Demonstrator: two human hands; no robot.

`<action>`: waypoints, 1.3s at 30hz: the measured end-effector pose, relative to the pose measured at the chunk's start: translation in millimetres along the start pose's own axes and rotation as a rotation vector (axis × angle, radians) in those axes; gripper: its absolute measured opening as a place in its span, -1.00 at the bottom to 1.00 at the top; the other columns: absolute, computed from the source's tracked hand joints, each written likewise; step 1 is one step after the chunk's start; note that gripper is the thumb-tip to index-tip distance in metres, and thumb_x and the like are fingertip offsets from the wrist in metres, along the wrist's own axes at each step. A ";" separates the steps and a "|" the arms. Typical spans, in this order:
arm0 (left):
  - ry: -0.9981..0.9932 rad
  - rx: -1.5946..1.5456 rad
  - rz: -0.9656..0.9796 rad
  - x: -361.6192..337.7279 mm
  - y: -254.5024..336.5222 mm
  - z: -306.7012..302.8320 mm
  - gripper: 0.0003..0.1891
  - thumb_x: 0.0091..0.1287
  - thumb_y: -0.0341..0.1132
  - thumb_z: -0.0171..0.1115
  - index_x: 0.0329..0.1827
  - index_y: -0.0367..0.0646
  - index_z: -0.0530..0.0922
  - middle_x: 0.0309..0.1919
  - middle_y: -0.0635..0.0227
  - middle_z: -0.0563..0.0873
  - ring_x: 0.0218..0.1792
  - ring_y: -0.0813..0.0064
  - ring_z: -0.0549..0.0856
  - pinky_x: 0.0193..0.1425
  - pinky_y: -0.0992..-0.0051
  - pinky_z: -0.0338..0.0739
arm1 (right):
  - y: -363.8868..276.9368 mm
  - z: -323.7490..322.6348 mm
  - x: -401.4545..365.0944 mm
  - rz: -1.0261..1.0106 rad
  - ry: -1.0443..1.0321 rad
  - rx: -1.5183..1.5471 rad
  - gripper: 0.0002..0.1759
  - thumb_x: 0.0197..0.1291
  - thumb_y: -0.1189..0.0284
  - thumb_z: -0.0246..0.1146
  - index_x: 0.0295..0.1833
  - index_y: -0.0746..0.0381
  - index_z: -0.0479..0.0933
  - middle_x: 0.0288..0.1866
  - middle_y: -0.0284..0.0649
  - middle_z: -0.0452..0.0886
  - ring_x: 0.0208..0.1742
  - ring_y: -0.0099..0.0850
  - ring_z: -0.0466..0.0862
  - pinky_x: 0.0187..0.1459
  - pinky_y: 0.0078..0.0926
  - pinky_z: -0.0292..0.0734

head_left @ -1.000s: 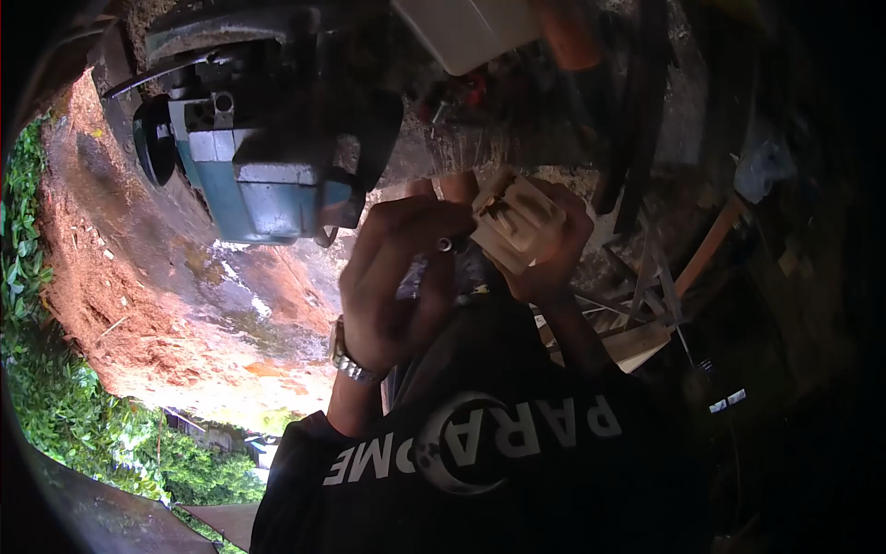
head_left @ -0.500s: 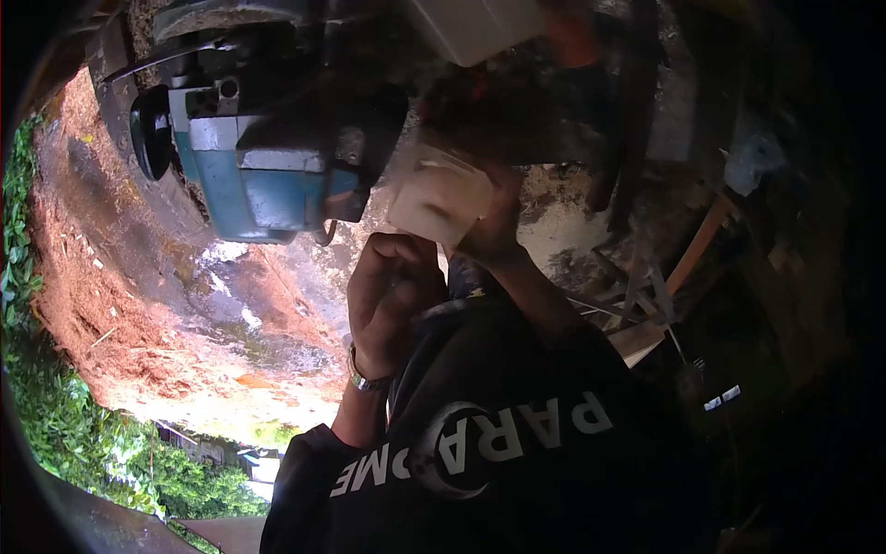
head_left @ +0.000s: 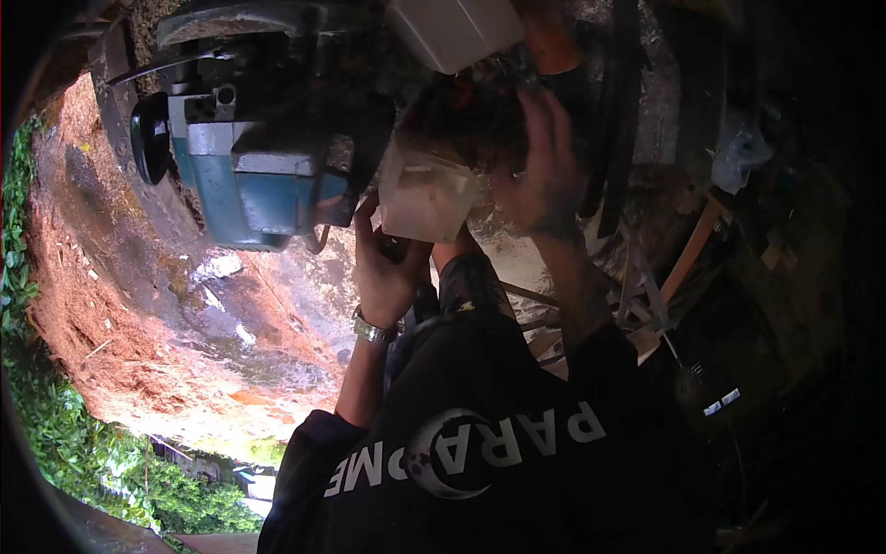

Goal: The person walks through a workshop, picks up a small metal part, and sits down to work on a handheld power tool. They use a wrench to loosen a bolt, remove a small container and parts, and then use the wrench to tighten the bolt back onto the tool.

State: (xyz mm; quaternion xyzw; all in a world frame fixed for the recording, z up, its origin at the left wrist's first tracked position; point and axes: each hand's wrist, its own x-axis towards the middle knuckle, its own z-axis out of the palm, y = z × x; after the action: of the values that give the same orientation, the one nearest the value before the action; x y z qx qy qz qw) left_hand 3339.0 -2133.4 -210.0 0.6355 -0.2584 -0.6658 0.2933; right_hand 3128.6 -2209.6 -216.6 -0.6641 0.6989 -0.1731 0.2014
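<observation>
reddish, debris-strewn ground (head_left: 120, 314) extends below and to the left of the teal machine (head_left: 277, 198), the landmark for all places given; green foliage (head_left: 55, 415) borders the ground at the far left of the view. the pale box (head_left: 426, 196), plain-sided and slightly tilted, lies just to the right of the machine, raised between the person's two hands. the left hand (head_left: 388, 282), below and to the right of the machine, grips the box at its lower left, fingers curled up along its side and thumb near its underside; a small dark round patch shows by the thumb, too shaded to identify. the right hand (head_left: 543, 175), farther right of the machine, is apart from the box, its fingers extended and slightly parted, reaching into shadow; any contact at the fingertips cannot be told. a metal-banded watch (head_left: 374, 328) circles the left wrist, and a dark shirt (head_left: 517, 471) with white lettering fills the area below. above and right of the machine are a whitish container (head_left: 457, 32) and an orange-brown object (head_left: 554, 46). well to its right, a clear plastic bag (head_left: 741, 157) appears above a slanted wooden strip (head_left: 690, 257).
</observation>
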 end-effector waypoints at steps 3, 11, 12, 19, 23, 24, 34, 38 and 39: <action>0.016 0.014 -0.002 0.8 0.1 2.5 -0.26 0.28 -0.38 0.52 0.48 -0.32 0.33 0.25 0.00 0.64 0.23 0.28 0.69 0.22 0.34 0.64 | -2.9 2.3 15.5 -0.076 -0.065 -0.109 -0.24 0.16 0.43 0.49 0.51 0.14 0.45 0.44 0.00 0.45 0.43 0.06 0.52 0.38 -0.11 0.53; -0.024 0.280 0.142 6.1 -10.2 -14.9 -0.32 0.38 -0.37 0.44 0.47 -0.30 0.27 -0.26 0.25 0.77 -0.35 0.73 0.65 -0.32 0.64 0.49 | 24.2 17.8 11.1 -0.168 0.093 0.064 -0.40 0.11 0.54 0.56 0.30 0.21 0.57 0.28 -0.02 0.58 0.24 -0.01 0.68 0.21 -0.20 0.66; -0.028 0.295 0.118 5.6 -9.2 -17.0 -0.32 0.38 -0.37 0.44 0.47 -0.30 0.27 -0.25 0.25 0.78 -0.34 0.73 0.65 -0.31 0.64 0.49 | 26.6 17.7 10.8 -0.177 0.114 0.076 -0.44 0.13 0.55 0.54 0.27 0.22 0.57 0.24 -0.02 0.59 0.20 0.00 0.70 0.17 -0.20 0.67; 0.037 0.102 0.047 3.1 -7.9 -8.5 -0.28 0.30 -0.40 0.49 0.48 -0.27 0.31 0.12 0.05 0.71 0.06 0.39 0.74 0.10 0.40 0.67 | 18.2 2.4 3.5 0.042 0.202 0.274 -0.59 0.16 0.62 0.49 0.13 0.28 0.61 0.07 -0.06 0.73 0.10 -0.18 0.76 0.13 -0.36 0.66; 0.035 0.047 0.095 7.3 -6.1 -2.5 -0.17 0.28 -0.44 0.50 0.56 -0.26 0.21 0.24 -0.02 0.64 0.24 0.27 0.68 0.29 0.31 0.62 | 2.0 -13.6 -7.5 0.180 0.243 0.649 -0.61 0.16 0.61 0.50 0.10 0.31 0.61 0.10 -0.09 0.74 0.10 -0.33 0.74 0.16 -0.42 0.63; 0.028 0.055 0.109 8.3 -7.5 -2.1 -0.16 0.27 -0.43 0.50 0.58 -0.25 0.21 0.27 -0.02 0.62 0.25 0.26 0.67 0.31 0.29 0.60 | -7.2 -21.6 -10.5 0.161 0.251 0.680 -0.61 0.15 0.59 0.51 0.09 0.32 0.61 0.07 -0.09 0.74 0.11 -0.31 0.74 0.16 -0.41 0.64; 0.038 0.413 0.444 21.2 2.1 6.4 -0.13 0.29 -0.38 0.45 0.64 -0.18 0.18 0.24 -0.11 0.67 0.24 0.03 0.72 0.21 0.20 0.67 | -75.8 -22.5 -20.9 -0.239 -0.172 0.336 -0.54 0.10 0.50 0.54 0.15 0.23 0.62 0.04 -0.16 0.74 -0.02 -0.27 0.79 -0.01 -0.28 0.69; 0.009 0.436 0.445 23.0 -3.6 -2.2 -0.12 0.31 -0.40 0.40 0.67 -0.12 0.13 -0.01 -0.08 0.79 0.02 0.05 0.82 0.00 0.22 0.71 | -85.0 -26.2 -16.0 -0.278 -0.186 0.354 -0.61 0.14 0.50 0.49 0.10 0.22 0.65 -0.06 -0.21 0.77 -0.08 -0.28 0.80 -0.08 -0.30 0.68; -0.005 0.433 0.407 22.7 -5.5 -4.2 -0.12 0.30 -0.38 0.42 0.67 -0.14 0.15 0.02 -0.07 0.77 0.03 0.06 0.81 0.03 0.22 0.70 | -82.3 -25.3 -11.8 -0.284 -0.110 0.406 -0.65 0.15 0.51 0.48 0.07 0.22 0.66 -0.09 -0.21 0.78 -0.11 -0.27 0.81 -0.11 -0.32 0.68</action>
State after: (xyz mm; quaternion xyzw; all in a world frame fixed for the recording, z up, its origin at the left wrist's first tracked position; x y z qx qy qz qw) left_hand 3342.4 -2145.8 -230.0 0.6168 -0.5172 -0.5242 0.2781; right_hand 3186.7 -2203.3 -152.3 -0.7100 0.5376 -0.3000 0.3420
